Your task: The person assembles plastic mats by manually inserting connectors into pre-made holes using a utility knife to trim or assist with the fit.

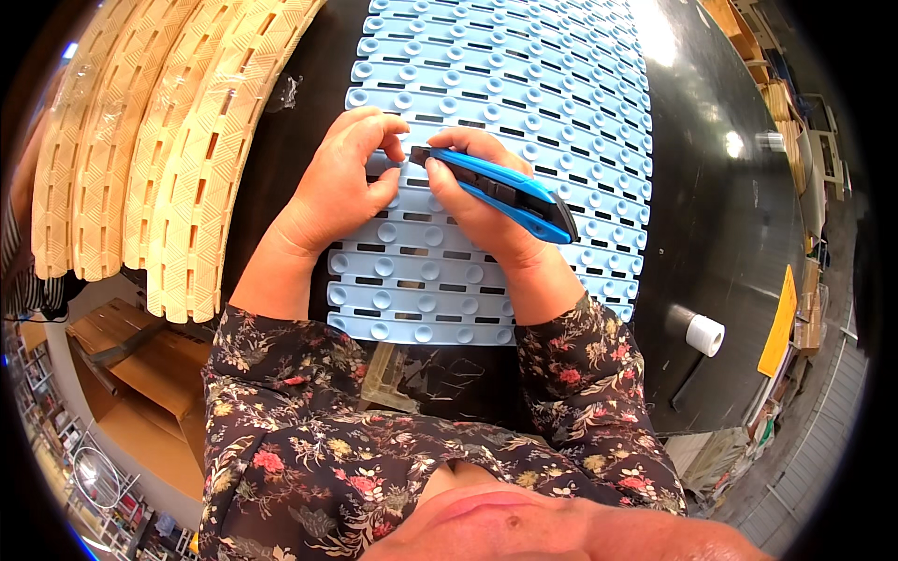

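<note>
My right hand (496,201) is wrapped round a blue and black utility knife (505,194), its narrow front end pointing left toward my other hand. Whether its blade is out is too small to tell. My left hand (341,178) is closed at the left part of a light-blue suction-cup mat (426,304), its curled fingers and thumb at the mat's surface just left of the knife's front end. The mat lies cup side up, with rows of round cups and dark slots. My hands cover part of its middle.
Several tan patterned slotted mats (201,159) hang over the table's left side. A black tabletop (711,234) carries a white roll (704,336) and a yellow strip (777,321) at right. Beside the table at lower left stands an open cardboard box (140,360).
</note>
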Available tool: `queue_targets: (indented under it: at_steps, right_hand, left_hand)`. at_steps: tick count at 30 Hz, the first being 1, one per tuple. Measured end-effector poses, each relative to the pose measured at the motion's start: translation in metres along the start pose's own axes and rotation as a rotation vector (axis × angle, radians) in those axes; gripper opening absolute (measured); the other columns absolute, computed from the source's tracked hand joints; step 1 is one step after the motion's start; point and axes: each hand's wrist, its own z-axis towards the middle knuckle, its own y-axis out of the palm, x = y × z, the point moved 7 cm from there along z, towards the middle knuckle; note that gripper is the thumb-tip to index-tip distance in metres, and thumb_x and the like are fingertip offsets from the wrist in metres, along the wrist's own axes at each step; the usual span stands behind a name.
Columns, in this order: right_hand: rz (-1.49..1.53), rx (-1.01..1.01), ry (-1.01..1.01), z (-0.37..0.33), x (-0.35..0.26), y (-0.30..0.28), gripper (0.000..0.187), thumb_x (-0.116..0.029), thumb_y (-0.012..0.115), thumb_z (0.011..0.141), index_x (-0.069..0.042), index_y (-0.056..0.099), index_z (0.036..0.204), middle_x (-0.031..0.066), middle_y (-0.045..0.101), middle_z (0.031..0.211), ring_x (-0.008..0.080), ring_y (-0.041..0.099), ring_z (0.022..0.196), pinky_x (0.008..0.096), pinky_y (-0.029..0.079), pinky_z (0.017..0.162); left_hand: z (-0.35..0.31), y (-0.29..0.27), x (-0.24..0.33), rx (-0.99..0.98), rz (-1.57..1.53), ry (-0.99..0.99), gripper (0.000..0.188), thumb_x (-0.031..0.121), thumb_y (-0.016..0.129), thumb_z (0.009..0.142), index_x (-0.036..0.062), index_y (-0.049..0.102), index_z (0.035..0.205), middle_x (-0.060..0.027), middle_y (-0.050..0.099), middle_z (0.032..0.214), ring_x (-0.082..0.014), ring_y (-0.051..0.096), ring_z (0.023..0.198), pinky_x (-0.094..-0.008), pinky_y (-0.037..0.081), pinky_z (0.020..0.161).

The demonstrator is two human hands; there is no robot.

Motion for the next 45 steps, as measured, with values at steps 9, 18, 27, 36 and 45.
queue_targets:
  at_steps: [9,18,27,36,45]
  right_hand:
    - [-0.026,-0.009,0.040,0.001,-0.001,0.000,0.019,-0.017,0.073,0.087,-0.007,0.072,0.103,0.0114,0.074,0.089,0.0255,0.073,0.075,0.0358,0.058,0.070]
    - [-0.026,-0.028,0.002,0.000,-0.002,0.000,0.018,-0.014,0.073,0.087,-0.007,0.071,0.104,0.0094,0.074,0.089,0.0207,0.073,0.075,0.0322,0.058,0.070]
    - [-0.019,-0.043,0.008,0.000,0.001,0.000,0.019,-0.017,0.073,0.088,-0.007,0.071,0.105,0.0100,0.075,0.091,0.0219,0.074,0.077,0.0339,0.058,0.070]
    - [0.037,-0.025,0.010,-0.001,0.005,0.002,0.021,-0.017,0.073,0.088,-0.006,0.070,0.106,0.0089,0.075,0.088,0.0206,0.074,0.076,0.0326,0.058,0.070]
    - [0.002,-0.002,-0.033,0.000,-0.002,0.002,0.020,-0.017,0.073,0.088,-0.006,0.071,0.104,0.0093,0.074,0.089,0.0215,0.073,0.075,0.0330,0.057,0.070]
  left_hand:
    - [-0.002,-0.002,0.002,0.005,-0.004,0.011,0.043,-0.007,0.067,0.076,0.0037,0.062,0.117,-0.0074,0.060,0.106,-0.0187,0.063,0.094,-0.0331,0.052,0.091]
    - [0.000,0.000,0.003,0.003,-0.024,-0.009,0.043,-0.007,0.067,0.076,0.0044,0.062,0.117,-0.0073,0.060,0.107,-0.0184,0.063,0.095,-0.0336,0.052,0.090]
    - [0.002,-0.001,0.005,0.006,0.006,0.028,0.044,-0.007,0.068,0.076,0.0045,0.062,0.117,-0.0073,0.061,0.104,-0.0192,0.063,0.095,-0.0340,0.051,0.091]
    - [0.001,-0.002,0.003,0.007,0.002,0.001,0.044,-0.006,0.068,0.076,0.0045,0.061,0.118,-0.0072,0.061,0.105,-0.0192,0.063,0.095,-0.0339,0.051,0.092]
    - [0.000,-0.004,0.004,0.028,0.026,0.019,0.051,-0.005,0.068,0.077,0.0050,0.058,0.126,-0.0053,0.064,0.097,-0.0216,0.062,0.099,-0.0357,0.049,0.094]
